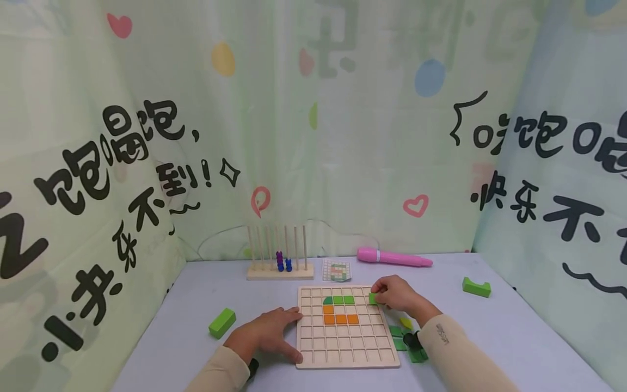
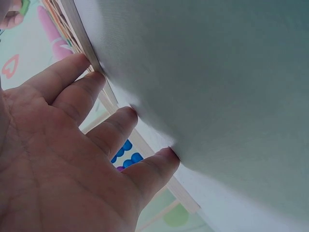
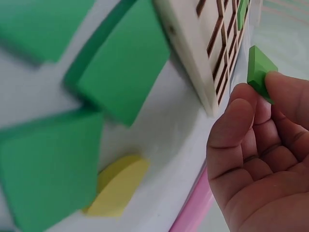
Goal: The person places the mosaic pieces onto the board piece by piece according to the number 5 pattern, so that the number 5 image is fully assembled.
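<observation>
A wooden grid board [image 1: 348, 356] lies on the table, with green tiles [image 1: 338, 300] in an upper row and orange tiles [image 1: 341, 319] below them. My right hand [image 1: 398, 294] pinches a light green square tile [image 3: 260, 67] between thumb and fingers, over the board's upper right corner. At the board's left edge my left hand [image 1: 269, 332] rests with fingers spread; in the left wrist view its fingertips touch the table beside the edge. Loose dark green tiles [image 3: 120, 67] and a yellow piece [image 3: 118, 186] lie by the board's right side, partly under my right wrist.
Behind the board stand a wooden peg rack [image 1: 279, 272] with purple and blue beads and a small pattern card [image 1: 337, 270]. A pink marker [image 1: 394, 257] lies at the back. Green blocks stand left [image 1: 222, 323] and right [image 1: 476, 287]. A printed curtain [image 1: 343, 163] surrounds the table.
</observation>
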Available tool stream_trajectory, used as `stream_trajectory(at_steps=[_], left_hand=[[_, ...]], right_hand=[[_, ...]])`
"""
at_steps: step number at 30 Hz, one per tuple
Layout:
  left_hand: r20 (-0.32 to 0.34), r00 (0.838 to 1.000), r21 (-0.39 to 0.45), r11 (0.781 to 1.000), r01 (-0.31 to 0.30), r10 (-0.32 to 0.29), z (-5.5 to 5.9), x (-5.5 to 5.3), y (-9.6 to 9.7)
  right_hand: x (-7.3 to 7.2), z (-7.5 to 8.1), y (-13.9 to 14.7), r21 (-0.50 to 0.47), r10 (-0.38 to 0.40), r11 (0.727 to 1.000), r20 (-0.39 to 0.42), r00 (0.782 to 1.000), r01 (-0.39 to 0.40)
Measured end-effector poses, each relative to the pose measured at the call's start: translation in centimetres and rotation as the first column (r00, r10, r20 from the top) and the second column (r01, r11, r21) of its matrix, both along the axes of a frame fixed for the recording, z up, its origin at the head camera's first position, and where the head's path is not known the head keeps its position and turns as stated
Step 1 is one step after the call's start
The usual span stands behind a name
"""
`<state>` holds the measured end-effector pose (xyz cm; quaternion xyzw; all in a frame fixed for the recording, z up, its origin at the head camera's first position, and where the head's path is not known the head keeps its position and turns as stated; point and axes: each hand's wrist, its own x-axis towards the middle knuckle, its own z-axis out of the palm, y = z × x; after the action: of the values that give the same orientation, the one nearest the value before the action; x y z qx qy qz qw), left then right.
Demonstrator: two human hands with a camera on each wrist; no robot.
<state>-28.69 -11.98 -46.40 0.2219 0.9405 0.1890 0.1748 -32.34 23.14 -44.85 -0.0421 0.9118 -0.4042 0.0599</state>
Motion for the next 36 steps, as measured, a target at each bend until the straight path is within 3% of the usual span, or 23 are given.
stream_trajectory(at_steps=[10,25,36], left_hand=[[-0.018,1.000,-0.011,1.000,0.011,-0.011,0.0,0.2,0.1],[0.006,1.000,-0.014,1.000,-0.024,0.024,0.2,0.1,0.3],[0.016,0.999,-0.009,0.999,-0.037,0.037,0.1,0.1,0.1]], right_hand=[[-1.0,-0.4,-2.1,0.094,0.007,0.996,-0.014,1.000,-0.005],[-2.6,-0.8,-3.3,0.204,0.007,0.979,-0.005,1.000,-0.005],[-2.7,-0.8,-4.1,0.271,0.000,0.963,0.002,1.000,-0.001]])
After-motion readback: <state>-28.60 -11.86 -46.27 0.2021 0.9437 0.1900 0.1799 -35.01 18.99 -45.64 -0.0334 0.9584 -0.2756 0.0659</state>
